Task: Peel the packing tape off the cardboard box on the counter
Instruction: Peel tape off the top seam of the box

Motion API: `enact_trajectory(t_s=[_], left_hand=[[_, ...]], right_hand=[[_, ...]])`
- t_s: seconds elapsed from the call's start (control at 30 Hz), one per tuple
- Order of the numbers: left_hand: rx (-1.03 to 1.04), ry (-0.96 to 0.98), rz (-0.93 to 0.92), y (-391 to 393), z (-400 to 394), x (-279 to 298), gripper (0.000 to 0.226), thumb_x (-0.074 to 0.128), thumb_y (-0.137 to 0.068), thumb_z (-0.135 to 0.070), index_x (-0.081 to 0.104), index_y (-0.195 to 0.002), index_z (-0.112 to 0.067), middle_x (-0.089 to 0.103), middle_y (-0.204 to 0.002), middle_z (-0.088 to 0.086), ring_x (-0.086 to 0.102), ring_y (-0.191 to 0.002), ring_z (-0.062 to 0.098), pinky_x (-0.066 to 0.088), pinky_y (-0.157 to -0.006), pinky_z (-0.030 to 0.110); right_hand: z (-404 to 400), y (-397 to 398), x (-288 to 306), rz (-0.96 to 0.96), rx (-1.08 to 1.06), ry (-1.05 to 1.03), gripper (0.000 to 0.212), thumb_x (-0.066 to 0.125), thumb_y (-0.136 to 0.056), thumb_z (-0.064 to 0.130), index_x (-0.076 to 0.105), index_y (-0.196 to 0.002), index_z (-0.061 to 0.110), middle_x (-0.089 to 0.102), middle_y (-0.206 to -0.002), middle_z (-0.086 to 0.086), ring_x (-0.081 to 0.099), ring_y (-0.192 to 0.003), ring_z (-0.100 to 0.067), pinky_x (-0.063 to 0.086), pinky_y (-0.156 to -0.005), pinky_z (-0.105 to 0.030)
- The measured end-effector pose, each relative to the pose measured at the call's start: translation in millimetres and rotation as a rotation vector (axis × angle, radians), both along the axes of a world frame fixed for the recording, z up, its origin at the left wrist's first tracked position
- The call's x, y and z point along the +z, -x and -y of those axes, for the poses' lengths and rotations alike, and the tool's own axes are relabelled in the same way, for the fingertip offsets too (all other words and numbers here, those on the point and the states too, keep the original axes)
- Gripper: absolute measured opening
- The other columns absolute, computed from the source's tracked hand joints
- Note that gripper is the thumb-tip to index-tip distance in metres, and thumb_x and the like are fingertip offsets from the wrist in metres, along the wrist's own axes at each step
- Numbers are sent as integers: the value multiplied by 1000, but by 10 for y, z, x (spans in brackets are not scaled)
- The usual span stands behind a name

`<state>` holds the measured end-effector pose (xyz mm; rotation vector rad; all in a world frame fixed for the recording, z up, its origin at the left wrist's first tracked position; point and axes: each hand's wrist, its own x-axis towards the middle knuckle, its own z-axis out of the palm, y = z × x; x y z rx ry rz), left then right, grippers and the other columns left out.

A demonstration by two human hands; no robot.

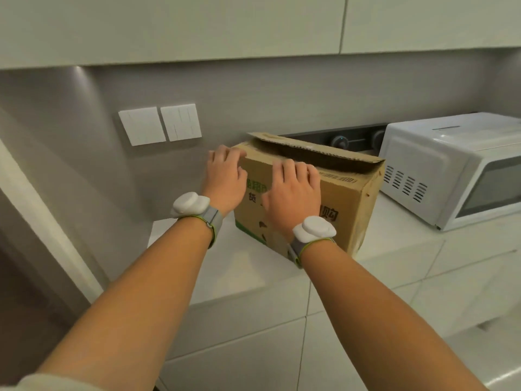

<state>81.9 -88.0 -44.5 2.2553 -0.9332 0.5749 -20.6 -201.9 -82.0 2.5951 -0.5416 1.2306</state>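
A brown cardboard box (346, 204) with green and black print stands on the white counter (231, 266). Its far top flap is raised and the top gapes dark. My left hand (225, 176) is at the box's upper left corner, fingers curled over the top edge. My right hand (293, 190) lies against the near face, fingertips curled at the top front edge. Whether either hand pinches tape cannot be told; no tape shows clearly. Both wrists wear white sensor bands.
A white microwave (456, 170) stands on the counter just right of the box. Two white wall switch plates (160, 125) sit on the grey backsplash at left. Upper cabinets hang overhead. A dark panel with round knobs (341, 141) lies behind the box.
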Motion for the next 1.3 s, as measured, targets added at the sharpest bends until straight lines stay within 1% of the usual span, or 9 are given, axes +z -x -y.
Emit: enact_trajectory(t_s=[0.13,0.3,0.4,0.5,0.57,0.77,0.93,1.17,1.3], left_hand=[[-3,-83,213,43,103,144,31,43,-99,-18,61,-125,-17,55,-130,6,44,-123,29,37,-102,46],[-3,-301,257,82,197,222,35,32,-104,-30,64,-115,-20,68,-116,4,59,-109,28,38,-97,41],[-4,-512,226,-30,169,202,57,12,-103,-51,57,-128,-27,65,-126,3,58,-116,27,35,-104,44],[7,-633,93,-168,104,292,90,-9,-84,-82,40,-146,-38,58,-139,2,55,-126,26,38,-104,46],[10,-651,71,-189,100,305,100,-13,-75,-89,36,-147,-42,56,-141,2,53,-127,27,38,-102,47],[81,-672,83,-93,229,277,100,-10,-76,-89,47,-138,-37,61,-128,10,57,-115,34,40,-83,44],[127,-666,24,-52,292,324,95,4,-83,-88,37,-151,-30,42,-151,12,36,-140,34,32,-109,50],[160,-596,83,-21,269,267,98,5,-83,-88,43,-148,-25,44,-149,11,36,-138,33,32,-108,48],[160,-594,92,-29,267,247,100,2,-82,-88,46,-146,-25,45,-148,11,37,-138,33,33,-107,48]], right_hand=[[137,109,-41,110,190,-2,43,58,-80,38,62,-117,17,57,-106,-3,50,-98,-26,37,-94,-42],[279,157,25,116,437,-77,49,60,-77,44,64,-118,18,57,-106,-1,49,-100,-22,37,-95,-40],[411,155,35,64,512,-87,56,61,-79,47,60,-125,17,58,-115,0,51,-108,-21,36,-101,-39],[517,133,8,13,491,-11,66,61,-80,54,54,-134,17,57,-128,-1,51,-120,-21,33,-108,-38],[586,103,-55,-43,420,103,77,59,-81,61,48,-143,15,54,-138,-4,48,-130,-24,29,-116,-40],[823,29,-241,-102,281,153,101,55,-79,75,24,-159,21,38,-156,-9,26,-151,-30,9,-127,-51],[867,-12,-309,30,306,107,92,55,-83,73,34,-156,22,43,-151,-11,32,-147,-32,14,-126,-51],[835,-33,-307,131,326,93,76,59,-84,63,50,-146,19,53,-140,-13,46,-134,-33,23,-121,-51],[860,-16,-316,103,319,130,82,60,-83,66,47,-148,19,51,-142,-12,44,-136,-33,22,-122,-51]])
